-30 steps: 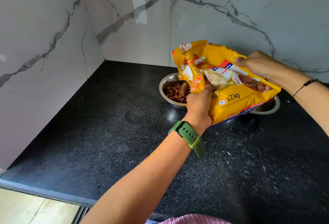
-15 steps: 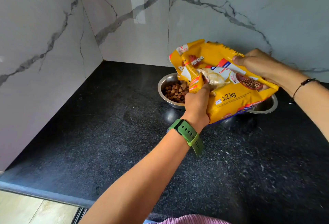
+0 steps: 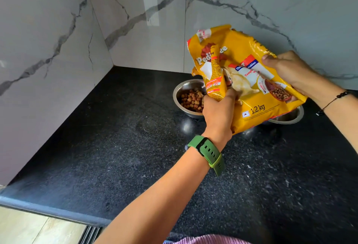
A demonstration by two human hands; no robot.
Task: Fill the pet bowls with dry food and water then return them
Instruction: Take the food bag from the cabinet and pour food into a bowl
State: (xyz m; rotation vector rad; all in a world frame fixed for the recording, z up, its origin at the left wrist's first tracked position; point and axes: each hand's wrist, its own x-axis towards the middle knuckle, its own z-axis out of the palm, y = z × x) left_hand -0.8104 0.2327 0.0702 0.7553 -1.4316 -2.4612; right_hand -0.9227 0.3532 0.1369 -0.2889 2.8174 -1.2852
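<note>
A yellow dry food bag point(image 3: 251, 81) hangs tilted above two steel bowls on the black counter. My left hand point(image 3: 219, 112), with a green watch on its wrist, grips the bag's lower left part near a folded flap. My right hand point(image 3: 288, 69) grips the bag's upper right edge. The left bowl point(image 3: 182, 92) holds brown kibble point(image 3: 191, 100). Most of the right bowl point(image 3: 290, 116) is hidden behind the bag; only its rim shows, and its contents are out of sight.
The black speckled counter point(image 3: 135, 156) sits in a corner of grey marble walls point(image 3: 48, 59). Its front edge point(image 3: 48, 209) runs along the lower left, with pale floor below. Open counter surface lies left of and in front of the bowls.
Both hands have raised the bag a little and turned its mouth end more upright. The bowls have not moved.
</note>
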